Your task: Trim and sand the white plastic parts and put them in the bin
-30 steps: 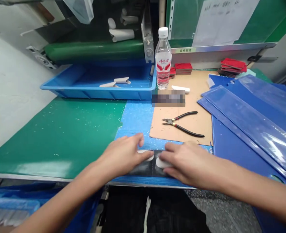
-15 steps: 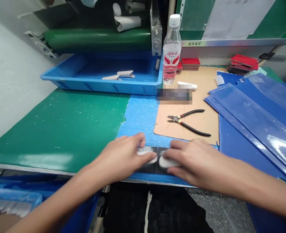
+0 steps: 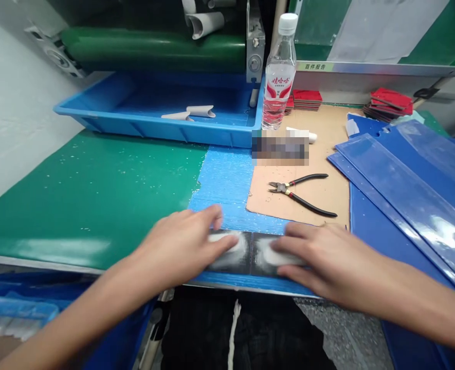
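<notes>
My left hand [image 3: 177, 246] and my right hand [image 3: 320, 252] lie flat near the table's front edge. Under their fingertips is a dark strip [image 3: 250, 253] on a blue ribbed mat [image 3: 223, 185]. My left fingers press a white piece [image 3: 225, 241] on the strip's left half. My right fingers press a second white piece [image 3: 277, 259] on its right half. Both pieces look smeared by motion, and the fingers partly hide them.
A blue tray [image 3: 153, 128] holding white curled pieces stands behind the mat, with a water bottle [image 3: 279, 87] at its corner. Black-handled pliers [image 3: 300, 192] lie on cardboard [image 3: 327, 128]. Blue sheets [image 3: 408, 185] are piled at right, and red stacks [image 3: 387, 103] stand behind them.
My hands have slid apart along the strip, left hand leftward and right hand rightward, and the white pieces moved with them. The whole view has also shifted slightly.
</notes>
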`<state>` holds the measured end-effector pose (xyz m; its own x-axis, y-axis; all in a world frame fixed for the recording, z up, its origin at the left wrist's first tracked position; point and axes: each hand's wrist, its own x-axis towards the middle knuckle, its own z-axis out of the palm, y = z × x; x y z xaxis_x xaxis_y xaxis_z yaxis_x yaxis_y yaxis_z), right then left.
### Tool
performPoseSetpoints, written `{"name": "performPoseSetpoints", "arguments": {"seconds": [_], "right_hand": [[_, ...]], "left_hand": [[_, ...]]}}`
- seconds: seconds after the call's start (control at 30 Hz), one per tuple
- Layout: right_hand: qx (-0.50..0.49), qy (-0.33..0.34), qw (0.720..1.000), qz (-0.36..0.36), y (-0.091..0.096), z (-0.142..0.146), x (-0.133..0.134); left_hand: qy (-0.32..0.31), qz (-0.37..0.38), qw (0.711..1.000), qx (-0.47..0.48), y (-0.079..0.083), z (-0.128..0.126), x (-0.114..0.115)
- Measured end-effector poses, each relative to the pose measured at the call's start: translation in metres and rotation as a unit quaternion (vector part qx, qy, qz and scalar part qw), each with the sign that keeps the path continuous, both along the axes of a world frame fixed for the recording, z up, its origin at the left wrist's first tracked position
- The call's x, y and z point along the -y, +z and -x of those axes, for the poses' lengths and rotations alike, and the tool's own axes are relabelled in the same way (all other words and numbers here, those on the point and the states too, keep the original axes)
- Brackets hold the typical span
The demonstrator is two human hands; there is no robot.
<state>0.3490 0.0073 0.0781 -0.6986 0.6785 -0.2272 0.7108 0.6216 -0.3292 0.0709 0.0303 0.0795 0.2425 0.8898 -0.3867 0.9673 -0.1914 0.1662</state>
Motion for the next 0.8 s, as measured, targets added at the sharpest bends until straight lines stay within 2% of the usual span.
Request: {"name": "performPoseSetpoints", "arguments": {"seconds": [0.17, 0.3, 0.43, 0.5, 0.57, 0.67, 0.73, 0.8], "right_hand": [[-0.006, 0.008, 1.0, -0.001, 0.001, 0.003, 0.0], [-0.02, 0.017, 1.0, -0.016, 0.003, 0.007, -0.004], [-0.048, -0.011, 0.999, -0.009, 0.003, -0.016, -0.003], [-0.051, -0.028, 0.998, -0.03, 0.001, -0.027, -0.002], [-0.042, -0.044, 0.996, -0.067, -0.003, -0.027, 0.001], [-0.03, -0.042, 0.992, -0.115, -0.014, -0.015, 0.008], [-0.042, -0.005, 0.994, -0.105, -0.021, -0.009, 0.015], [-0.074, 0.028, 0.994, -0.073, -0.027, -0.01, 0.021]], "left_hand": [[0.022, 0.003, 1.0, 0.002, 0.0, -0.002, 0.002], [-0.009, 0.009, 0.998, 0.055, -0.001, -0.004, -0.002], [0.025, 0.006, 1.0, 0.006, 0.001, 0.016, 0.001], [0.015, -0.026, 0.999, -0.01, 0.001, 0.027, 0.006], [-0.027, -0.099, 0.995, 0.007, -0.002, 0.032, 0.011], [-0.162, -0.189, 0.965, 0.077, -0.015, 0.035, 0.02], [-0.247, -0.19, 0.944, 0.111, -0.024, 0.04, 0.026], [-0.276, -0.169, 0.938, 0.123, -0.028, 0.048, 0.031]]}}
